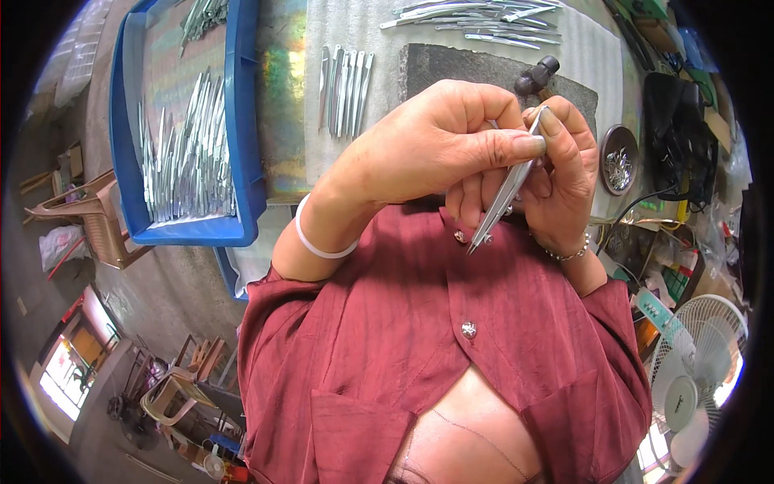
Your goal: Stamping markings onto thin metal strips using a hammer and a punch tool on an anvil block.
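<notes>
In front of my chest, my left hand (476, 137) and my right hand (564, 165) meet around a slim silver metal piece (504, 198). It slants from the fingertips down to a narrow end, where a small round pin or rivet shows. Its narrow strips lie side by side. The left thumb and fingers pinch its upper part. My right thumb and forefinger press at its top end, with the other fingers curled behind. The fingers cover some of the piece, so its exact kind is unclear.
A hammer (536, 75) lies on a dark stone slab (435, 68) beyond my hands. A round dish (619, 161) of tiny metal parts stands right. Left are a row of metal strips (347, 93) and a blue tray (248, 121) of similar strips. A fan (693, 363) stands lower right.
</notes>
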Available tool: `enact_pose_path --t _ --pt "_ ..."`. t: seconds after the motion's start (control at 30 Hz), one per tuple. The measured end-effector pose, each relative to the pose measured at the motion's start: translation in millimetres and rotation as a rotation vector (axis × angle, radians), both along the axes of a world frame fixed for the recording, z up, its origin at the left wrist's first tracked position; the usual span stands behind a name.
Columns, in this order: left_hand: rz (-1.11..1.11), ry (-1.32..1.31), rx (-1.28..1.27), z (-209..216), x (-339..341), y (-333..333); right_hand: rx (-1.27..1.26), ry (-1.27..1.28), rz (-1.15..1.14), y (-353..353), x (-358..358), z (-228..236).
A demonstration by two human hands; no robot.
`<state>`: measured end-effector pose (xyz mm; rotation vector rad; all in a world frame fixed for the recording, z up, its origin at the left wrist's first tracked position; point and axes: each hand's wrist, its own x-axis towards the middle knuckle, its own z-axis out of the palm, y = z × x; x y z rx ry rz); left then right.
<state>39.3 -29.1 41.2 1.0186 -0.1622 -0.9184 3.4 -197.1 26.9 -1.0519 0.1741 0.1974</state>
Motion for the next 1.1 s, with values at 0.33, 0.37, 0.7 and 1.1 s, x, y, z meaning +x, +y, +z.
enact_pose_path --t 0.33,0.37,0.7,1.1 --pt "0.012 -0.007 0.086 -5.9 -0.5 7.6 -0.037 0.035 0.055 4.5 6.1 -6.3" --pt "0.011 -0.006 0.085 -6.6 -0.5 7.3 -0.033 0.047 0.064 4.1 6.6 -6.4" --pt "0.020 0.036 0.059 -12.3 3.3 3.4 0.003 0.100 0.063 1.4 9.1 -8.1" --pt "-0.003 0.012 0.071 -13.0 8.3 1.0 0.015 0.101 0.029 0.7 9.8 -9.7"
